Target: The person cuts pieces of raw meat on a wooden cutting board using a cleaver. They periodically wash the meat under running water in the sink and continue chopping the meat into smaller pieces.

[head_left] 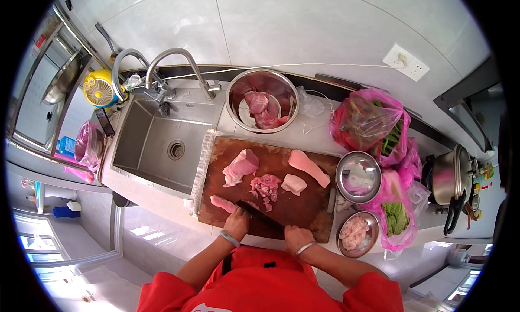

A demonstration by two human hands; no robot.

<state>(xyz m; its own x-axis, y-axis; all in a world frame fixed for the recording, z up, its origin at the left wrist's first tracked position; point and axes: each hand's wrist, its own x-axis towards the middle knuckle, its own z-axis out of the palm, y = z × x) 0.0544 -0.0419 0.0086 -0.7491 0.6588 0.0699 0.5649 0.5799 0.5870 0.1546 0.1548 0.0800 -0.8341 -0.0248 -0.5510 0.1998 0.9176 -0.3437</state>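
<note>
A dark-bladed knife [262, 219] slants over the near part of a brown wooden cutting board [314, 212]. My right hand [298, 238] is closed round its handle. Near the blade's tip, my left hand [236, 223] has curled fingers on the right end of a pink pork strip [221, 203]; the fingertips are partly hidden. Beyond the blade lies a pile of chopped meat [266, 186]. Around that pile are a large pork chunk [241, 167], a small pale fatty piece [293, 184] and a long pork slab [309, 167].
Behind the board, a steel basin [236, 109] holds more meat. A steel sink [138, 144] lies left. On the right are an upper bowl [358, 176], a bowl of minced meat [357, 233], pink bags of vegetables [374, 122] and a pot [452, 171].
</note>
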